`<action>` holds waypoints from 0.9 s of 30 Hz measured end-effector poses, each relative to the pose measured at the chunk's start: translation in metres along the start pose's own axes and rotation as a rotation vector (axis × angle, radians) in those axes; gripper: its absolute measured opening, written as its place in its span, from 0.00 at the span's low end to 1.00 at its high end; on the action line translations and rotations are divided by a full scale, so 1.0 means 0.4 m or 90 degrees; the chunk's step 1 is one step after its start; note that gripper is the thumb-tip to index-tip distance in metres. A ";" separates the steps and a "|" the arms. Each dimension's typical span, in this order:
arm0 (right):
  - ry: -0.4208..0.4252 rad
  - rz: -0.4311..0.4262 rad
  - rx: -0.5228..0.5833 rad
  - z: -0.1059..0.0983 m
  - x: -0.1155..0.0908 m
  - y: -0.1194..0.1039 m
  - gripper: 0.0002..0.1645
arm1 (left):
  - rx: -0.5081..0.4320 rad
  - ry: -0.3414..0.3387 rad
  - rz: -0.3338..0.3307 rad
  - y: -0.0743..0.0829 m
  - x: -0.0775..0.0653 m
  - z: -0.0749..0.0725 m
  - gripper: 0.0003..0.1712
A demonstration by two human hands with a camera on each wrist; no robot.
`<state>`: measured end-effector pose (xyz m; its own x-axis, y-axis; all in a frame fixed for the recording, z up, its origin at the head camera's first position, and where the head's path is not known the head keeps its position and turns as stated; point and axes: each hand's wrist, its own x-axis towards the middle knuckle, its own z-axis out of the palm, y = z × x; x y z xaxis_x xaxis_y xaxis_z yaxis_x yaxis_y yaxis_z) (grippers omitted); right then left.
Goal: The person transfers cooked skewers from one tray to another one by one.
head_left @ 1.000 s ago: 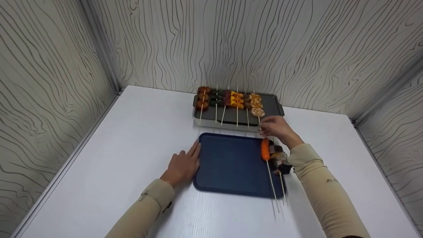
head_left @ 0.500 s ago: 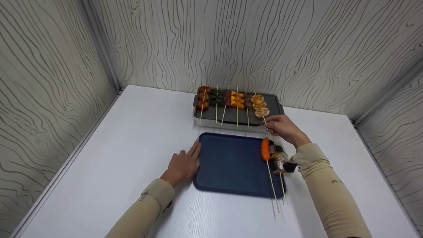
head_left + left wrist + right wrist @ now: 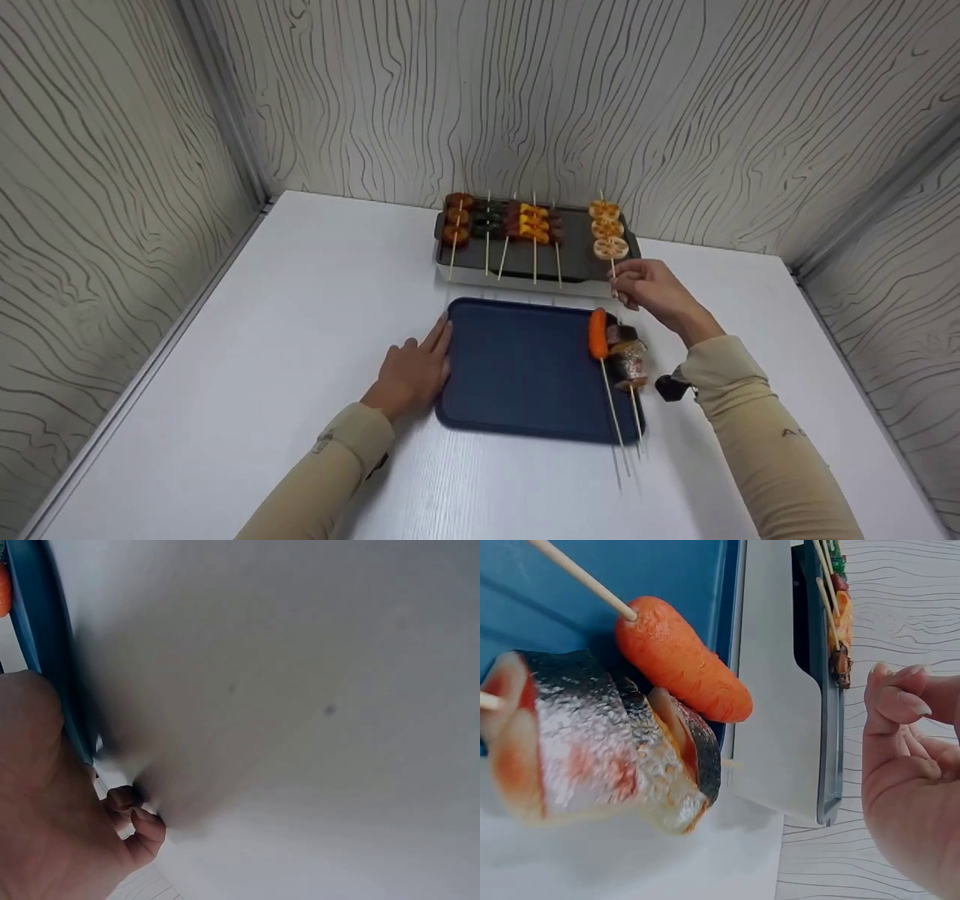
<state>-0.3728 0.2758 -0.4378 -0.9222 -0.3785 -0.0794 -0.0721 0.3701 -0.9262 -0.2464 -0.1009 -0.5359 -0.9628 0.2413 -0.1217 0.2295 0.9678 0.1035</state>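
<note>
In the head view my right hand pinches the stick of a lotus root skewer, whose slices are at the right part of the grill. The right wrist view shows the thumb and fingers of that hand brought together; the stick is hard to make out there. My left hand rests against the left edge of the blue tray. On the tray's right side lie a sausage skewer and a fish skewer, their sticks pointing toward me.
Left on the grill, several skewers stand in a row: brown round slices, dark green pieces, dark red pieces, yellow pieces and small brown pieces. Patterned panels enclose the white table.
My right hand has moved right with the lotus root skewer, away from the brown-piece skewer, opening a gap between them. The left hand stays at the tray edge.
</note>
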 end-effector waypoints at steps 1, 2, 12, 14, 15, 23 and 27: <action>0.001 -0.001 -0.004 -0.002 -0.006 0.000 0.09 | -0.001 0.002 0.000 -0.001 0.000 0.002 0.35; 0.004 0.000 -0.007 -0.003 -0.012 0.000 0.08 | -0.002 0.003 0.000 -0.002 0.001 0.003 0.35; 0.010 -0.006 -0.049 -0.015 -0.077 -0.010 0.08 | -0.010 0.007 0.007 0.006 -0.017 -0.017 0.34; 0.017 -0.001 -0.054 -0.017 -0.089 -0.014 0.09 | -0.014 0.008 0.008 0.008 -0.020 -0.023 0.34; 0.022 0.004 -0.055 -0.018 -0.095 -0.016 0.09 | -0.014 0.008 0.009 0.008 -0.021 -0.025 0.34; 0.034 0.020 -0.060 -0.020 -0.136 -0.028 0.12 | -0.032 0.017 0.012 0.008 -0.023 -0.022 0.34; 0.038 0.007 -0.057 -0.014 -0.158 -0.037 0.12 | -0.025 0.012 0.012 0.002 -0.013 -0.010 0.34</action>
<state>-0.3155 0.2989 -0.4172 -0.9438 -0.3239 -0.0655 -0.0925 0.4492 -0.8886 -0.2416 -0.1018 -0.5313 -0.9611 0.2576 -0.1001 0.2420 0.9594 0.1451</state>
